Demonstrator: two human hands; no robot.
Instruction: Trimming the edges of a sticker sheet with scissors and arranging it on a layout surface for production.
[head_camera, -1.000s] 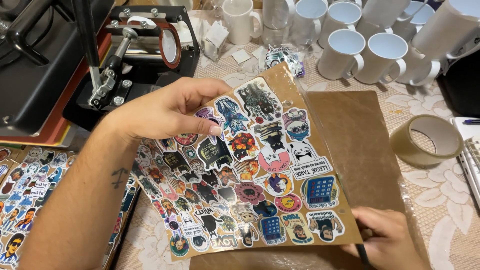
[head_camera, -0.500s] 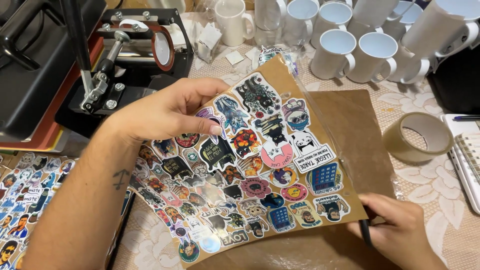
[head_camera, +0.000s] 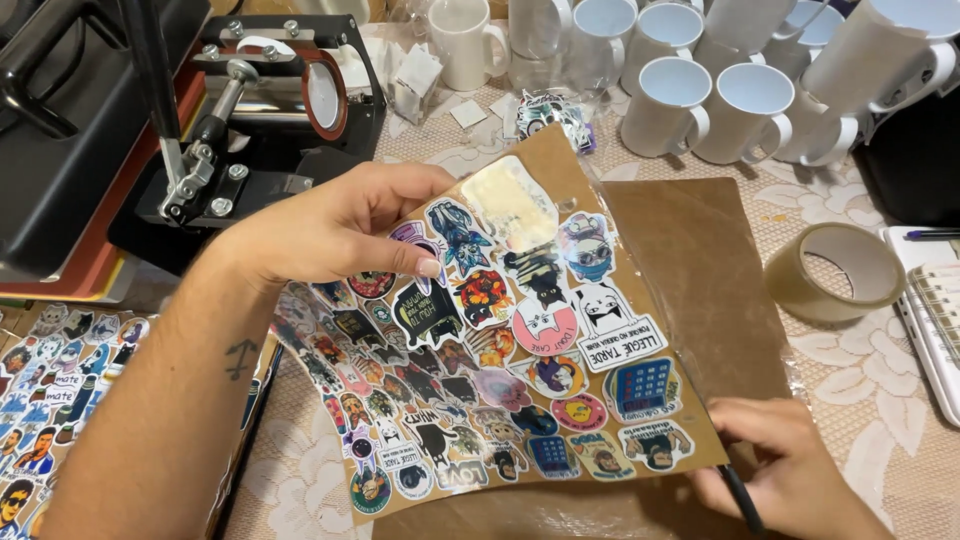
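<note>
- Left hand (head_camera: 335, 235) comes in from the lower left, fingers closed in a pinch on the sticker sheet (head_camera: 490, 350), thumb on top near a dark sticker, other fingers curled at the sheet's upper left edge.
- Sticker sheet is a brown backing crowded with colourful cartoon stickers under glossy clear film; held tilted, raised off the table in the middle of the view, glare on its upper part.
- Right hand (head_camera: 785, 470) at the bottom right, just beside the sheet's lower right corner, fingers closed around a thin black tool (head_camera: 742, 497); kind of tool cannot be told.
- Brown sheet (head_camera: 700, 270) lies flat on the lace tablecloth (head_camera: 870, 400), under and to the right of the sticker sheet.
- Roll of tape (head_camera: 835, 270) sits on the cloth right of the brown sheet, apart from both hands.
- White mugs (head_camera: 700, 100) grouped along the top of the table, well apart from the hands.
- Mug press (head_camera: 270, 120), black with a red-rimmed round clamp, stands upper left, behind the left hand.
- Second sheet of stickers (head_camera: 55, 400) lies flat at the lower left, beside the left forearm.
- Spiral notebook (head_camera: 935, 310) with a pen at the right edge.
</note>
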